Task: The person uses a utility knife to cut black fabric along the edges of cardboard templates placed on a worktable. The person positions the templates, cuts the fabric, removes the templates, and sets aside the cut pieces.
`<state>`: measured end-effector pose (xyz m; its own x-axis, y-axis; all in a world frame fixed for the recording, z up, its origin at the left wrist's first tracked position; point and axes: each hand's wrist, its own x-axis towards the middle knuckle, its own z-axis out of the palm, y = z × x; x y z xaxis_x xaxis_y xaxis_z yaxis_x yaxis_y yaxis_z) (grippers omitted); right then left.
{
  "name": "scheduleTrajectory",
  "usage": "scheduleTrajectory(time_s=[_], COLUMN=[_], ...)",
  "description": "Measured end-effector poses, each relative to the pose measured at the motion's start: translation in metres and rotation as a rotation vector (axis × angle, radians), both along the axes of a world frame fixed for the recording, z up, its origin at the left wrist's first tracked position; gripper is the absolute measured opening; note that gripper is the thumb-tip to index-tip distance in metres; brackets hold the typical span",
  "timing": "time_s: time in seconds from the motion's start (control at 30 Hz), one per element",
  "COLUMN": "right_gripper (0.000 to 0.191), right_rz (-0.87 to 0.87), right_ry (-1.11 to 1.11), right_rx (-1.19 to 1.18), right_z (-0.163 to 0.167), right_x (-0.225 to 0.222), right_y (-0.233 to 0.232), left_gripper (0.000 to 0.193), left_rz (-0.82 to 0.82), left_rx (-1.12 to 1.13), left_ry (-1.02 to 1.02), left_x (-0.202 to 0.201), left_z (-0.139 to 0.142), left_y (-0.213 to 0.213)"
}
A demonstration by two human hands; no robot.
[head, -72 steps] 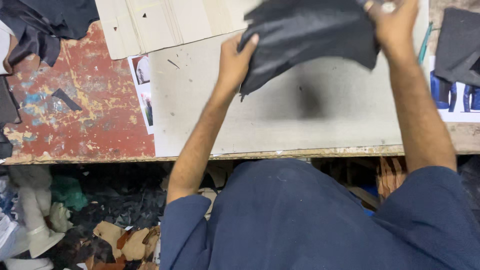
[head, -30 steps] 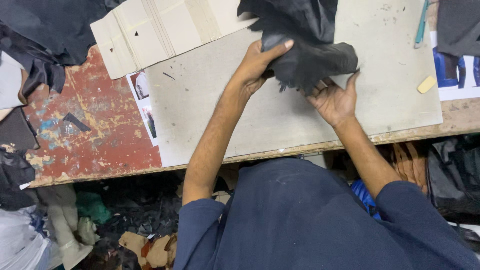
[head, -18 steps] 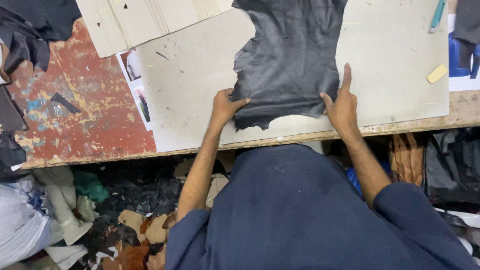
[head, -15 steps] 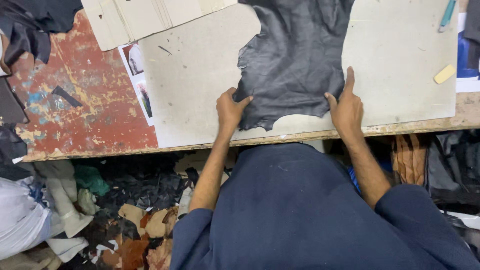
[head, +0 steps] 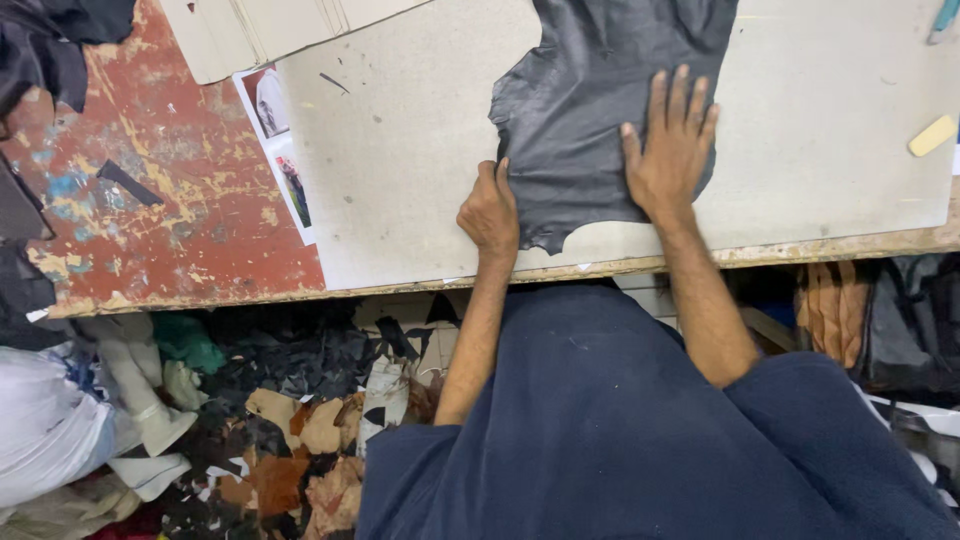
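Note:
A black piece of leather (head: 585,95) lies spread flat on a pale grey cutting board (head: 400,150) near the table's front edge. My left hand (head: 489,210) rests at the leather's lower left edge, fingers curled and thumb up against it. My right hand (head: 670,150) lies flat on the leather's lower right part, fingers spread and pressing down. Neither hand lifts the leather.
To the left is worn red tabletop (head: 170,200) with printed paper slips (head: 280,150) and dark leather pieces (head: 50,40). Cream card patterns (head: 260,30) lie at the top. A pale eraser-like block (head: 932,135) sits at the right. Leather scraps (head: 300,440) litter the floor.
The leather was held up bunched, then laid down and spread on the board. My right hand has moved from its edge onto its surface, and my left hand has shifted slightly along the left edge.

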<state>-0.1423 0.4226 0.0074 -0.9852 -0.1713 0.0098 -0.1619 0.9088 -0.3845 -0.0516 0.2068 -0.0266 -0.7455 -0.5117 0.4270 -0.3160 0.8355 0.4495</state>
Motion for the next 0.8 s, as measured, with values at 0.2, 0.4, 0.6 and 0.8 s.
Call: scheduleTrajectory(time_s=[0.2,0.4,0.6,0.8], right_gripper=[0.071,0.073,0.074,0.074], right_rz=[-0.031,-0.042,-0.042,-0.049], right_ry=[0.032,0.004,0.022,-0.016], right_rx=[0.035,0.052,0.070,0.049], right_z=[0.000,-0.004,0.000,0.002], right_x=[-0.005,-0.006,-0.005,-0.006], right_y=[0.021,0.025,0.022,0.026], left_gripper=[0.020,0.021,0.018,0.022], left_rz=[-0.050,-0.085,-0.167,-0.148], left_rx=[-0.059,-0.099,-0.013,0.016], left_ry=[-0.035,-0.034,-0.040,-0.086], left_x=[0.002,0.005,0.008,0.008], left_z=[-0.015,-0.017,-0.015,0.001], left_y=[-0.008,-0.011,-0.029,-0.036])
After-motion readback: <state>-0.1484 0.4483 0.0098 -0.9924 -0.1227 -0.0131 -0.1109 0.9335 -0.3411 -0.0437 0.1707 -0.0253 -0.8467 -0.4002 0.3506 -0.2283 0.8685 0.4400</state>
